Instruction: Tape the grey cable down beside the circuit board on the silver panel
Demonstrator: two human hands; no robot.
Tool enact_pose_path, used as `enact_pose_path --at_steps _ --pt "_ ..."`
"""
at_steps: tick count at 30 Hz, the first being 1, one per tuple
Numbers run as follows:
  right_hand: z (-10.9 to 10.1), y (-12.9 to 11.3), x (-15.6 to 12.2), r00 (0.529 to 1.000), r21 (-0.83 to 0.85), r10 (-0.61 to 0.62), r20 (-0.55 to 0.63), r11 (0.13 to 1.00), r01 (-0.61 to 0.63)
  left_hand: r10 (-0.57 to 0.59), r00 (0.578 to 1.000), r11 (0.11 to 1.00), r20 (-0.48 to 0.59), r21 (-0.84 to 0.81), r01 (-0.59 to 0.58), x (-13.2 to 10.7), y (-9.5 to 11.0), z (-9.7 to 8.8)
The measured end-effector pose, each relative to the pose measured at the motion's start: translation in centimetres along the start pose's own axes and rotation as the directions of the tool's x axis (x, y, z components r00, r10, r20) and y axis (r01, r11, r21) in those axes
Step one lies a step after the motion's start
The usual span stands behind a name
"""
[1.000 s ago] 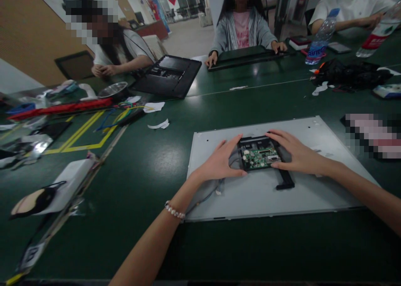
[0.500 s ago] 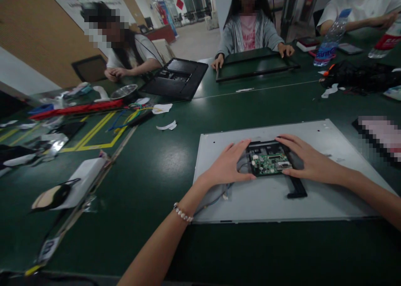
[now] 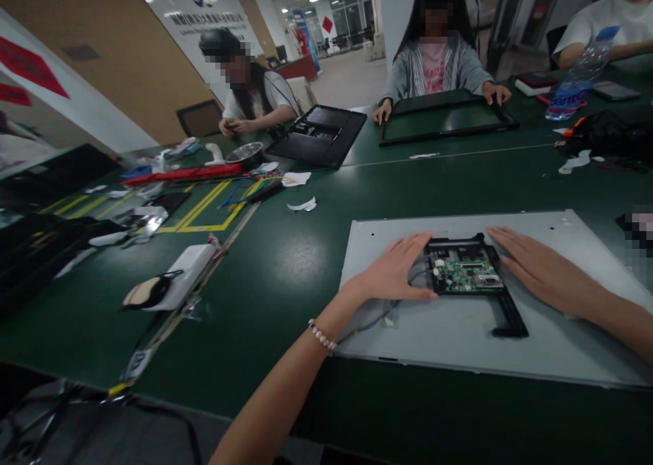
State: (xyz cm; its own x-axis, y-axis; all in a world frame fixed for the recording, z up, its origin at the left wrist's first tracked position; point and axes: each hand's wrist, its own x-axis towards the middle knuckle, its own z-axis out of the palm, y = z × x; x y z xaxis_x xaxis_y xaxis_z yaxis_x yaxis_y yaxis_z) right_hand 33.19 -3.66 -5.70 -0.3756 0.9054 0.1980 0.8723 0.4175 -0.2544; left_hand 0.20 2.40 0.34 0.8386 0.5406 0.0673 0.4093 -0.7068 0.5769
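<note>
A grey metal back panel (image 3: 459, 342) lies flat on the green table in front of me. In its middle sits a black bracket with a small green circuit board (image 3: 466, 274). My left hand (image 3: 395, 274) rests flat on the panel at the board's left edge, fingers stretched out and touching the bracket. My right hand (image 3: 543, 271) lies flat just right of the board, fingers extended toward its upper corner. Thin wires (image 3: 367, 321) run from the board under my left wrist, which wears a pearl bracelet.
Across the table three people sit; one holds a black monitor frame (image 3: 443, 122), another sits by an open black rear cover (image 3: 321, 135). A red bar, a metal bowl and coloured wires lie far left. A water bottle (image 3: 574, 84) and black bags stand at the right.
Both hands have flattened and eased off the board's sides; the right hand slid to the right. My head turned left, so the panel sits further right and lower in view.
</note>
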Motion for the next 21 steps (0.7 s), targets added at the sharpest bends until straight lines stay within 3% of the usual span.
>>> enact_pose_path --at_steps 2,4,7,10,13,16,21 --pt "0.5 0.0 0.0 1.000 -0.032 -0.008 -0.016 0.999 0.007 -0.014 0.998 1.000 -0.054 0.020 0.015 -0.2 -1.1 -1.1" --pt "0.8 0.0 0.0 1.000 -0.055 -0.006 -0.024 0.998 0.005 -0.097 0.975 0.989 -0.201 0.087 0.116 -0.6 -3.2 -3.0" --pt "1.0 -0.1 0.2 1.000 -0.076 -0.007 -0.027 0.997 0.005 -0.255 0.856 0.884 -0.450 0.250 0.395 -1.5 -8.0 -6.3" --pt "1.2 -0.3 0.6 0.999 -0.088 -0.012 -0.040 0.996 0.008 -0.414 0.705 0.653 -0.575 0.352 0.670 -2.8 -12.5 -9.4" --pt "1.2 -0.5 1.0 0.999 -0.082 -0.014 -0.051 0.997 0.010 -0.547 0.601 0.447 -0.583 0.403 0.798 -4.2 -15.2 -11.3" --pt "1.1 -0.6 1.0 0.998 -0.062 -0.013 -0.061 0.998 0.009 -0.663 0.527 0.334 -0.531 0.420 0.844 -5.0 -16.5 -12.2" --pt "1.3 -0.1 1.0 0.998 -0.036 -0.009 -0.056 0.999 0.007 -0.683 0.511 0.295 -0.523 0.443 0.847 -4.8 -17.4 -12.8"
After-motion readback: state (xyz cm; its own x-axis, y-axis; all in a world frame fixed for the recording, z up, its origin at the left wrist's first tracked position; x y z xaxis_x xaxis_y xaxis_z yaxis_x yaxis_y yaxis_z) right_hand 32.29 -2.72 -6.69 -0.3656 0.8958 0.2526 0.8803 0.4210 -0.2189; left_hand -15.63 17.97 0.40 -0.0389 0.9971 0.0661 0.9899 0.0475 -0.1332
